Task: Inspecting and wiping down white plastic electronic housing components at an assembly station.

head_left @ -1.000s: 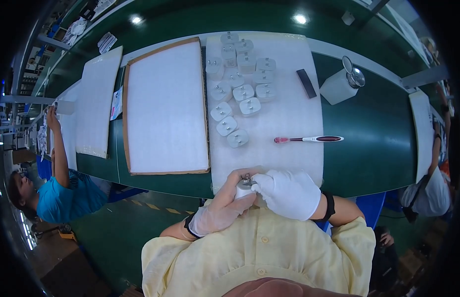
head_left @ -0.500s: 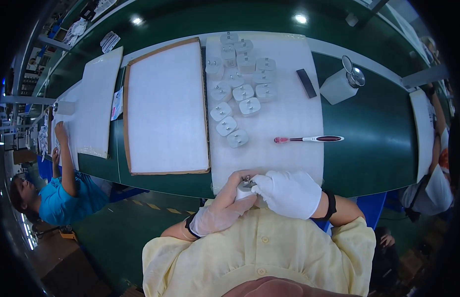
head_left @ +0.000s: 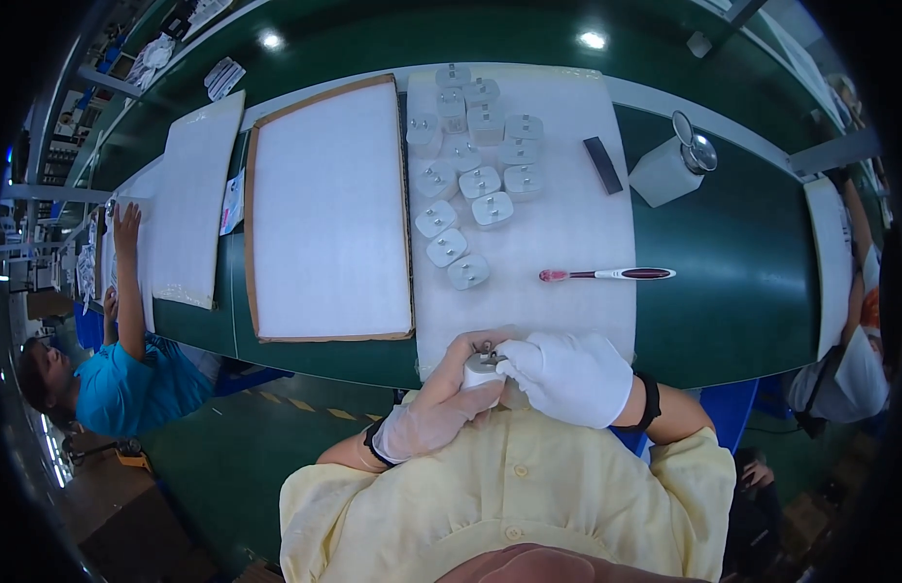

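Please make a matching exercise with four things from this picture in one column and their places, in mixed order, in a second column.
1. brush
2. white tray
3. white plug adapters
4. dispenser

a. on the green table, far right
b. alone on the mat, right of centre
c. in rows on the mat
d. left of the mat

Pairs: 1-b, 2-d, 3-c, 4-a

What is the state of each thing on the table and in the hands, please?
white plug adapter: held at the table edge, prongs up.
left hand: gloved, gripping the adapter.
right hand: gloved, fingers on the adapter.
loose adapters: resting prongs up.
brush: lying flat.
tray: flat.
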Demonstrator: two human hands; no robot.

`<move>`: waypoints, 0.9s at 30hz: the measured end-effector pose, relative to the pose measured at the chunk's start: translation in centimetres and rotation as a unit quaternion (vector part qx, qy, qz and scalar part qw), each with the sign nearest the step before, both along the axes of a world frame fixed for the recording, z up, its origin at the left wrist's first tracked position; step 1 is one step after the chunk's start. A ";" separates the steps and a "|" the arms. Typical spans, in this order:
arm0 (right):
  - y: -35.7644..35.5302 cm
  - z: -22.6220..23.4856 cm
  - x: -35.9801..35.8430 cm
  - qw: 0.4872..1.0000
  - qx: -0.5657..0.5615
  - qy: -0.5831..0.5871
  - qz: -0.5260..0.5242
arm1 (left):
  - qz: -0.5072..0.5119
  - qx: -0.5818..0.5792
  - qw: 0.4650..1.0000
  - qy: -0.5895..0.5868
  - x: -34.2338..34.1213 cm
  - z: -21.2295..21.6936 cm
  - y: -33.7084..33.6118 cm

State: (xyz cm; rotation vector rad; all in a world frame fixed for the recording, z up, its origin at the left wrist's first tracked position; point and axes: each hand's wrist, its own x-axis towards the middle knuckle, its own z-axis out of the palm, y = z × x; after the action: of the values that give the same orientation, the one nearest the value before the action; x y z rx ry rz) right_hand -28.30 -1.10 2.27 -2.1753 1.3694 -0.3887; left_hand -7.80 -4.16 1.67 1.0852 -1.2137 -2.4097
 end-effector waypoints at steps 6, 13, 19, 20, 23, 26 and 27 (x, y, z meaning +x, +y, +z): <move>0.1 -0.1 0.1 1.000 -0.008 0.002 0.002 | 0.004 0.010 1.000 0.000 0.1 0.0 0.2; 0.2 0.3 0.1 0.999 -0.034 0.020 0.015 | -0.009 -0.017 1.000 0.007 0.2 0.1 0.3; 0.1 -0.1 -0.3 0.999 -0.022 -0.005 0.034 | -0.006 -0.024 1.000 0.005 0.1 0.1 0.6; 0.1 -0.1 -0.4 0.999 -0.019 -0.007 0.036 | -0.002 -0.027 1.000 0.005 0.0 0.1 0.6; -0.1 -0.1 -0.6 0.999 -0.011 -0.021 0.038 | -0.011 -0.023 1.000 0.007 0.1 -0.1 0.5; -0.4 -0.2 -0.8 0.998 0.003 -0.046 0.036 | -0.015 -0.025 1.000 0.007 0.1 -0.1 0.4; -0.4 -0.5 -0.8 0.997 0.001 -0.078 0.027 | -0.015 -0.028 0.999 0.006 0.1 -0.1 0.4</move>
State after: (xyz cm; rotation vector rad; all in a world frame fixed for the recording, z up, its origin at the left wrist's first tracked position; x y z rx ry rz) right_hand -29.13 -1.55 1.77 -2.1260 1.2246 -0.5236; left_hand -7.72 -3.77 1.54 1.0425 -1.2941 -2.3867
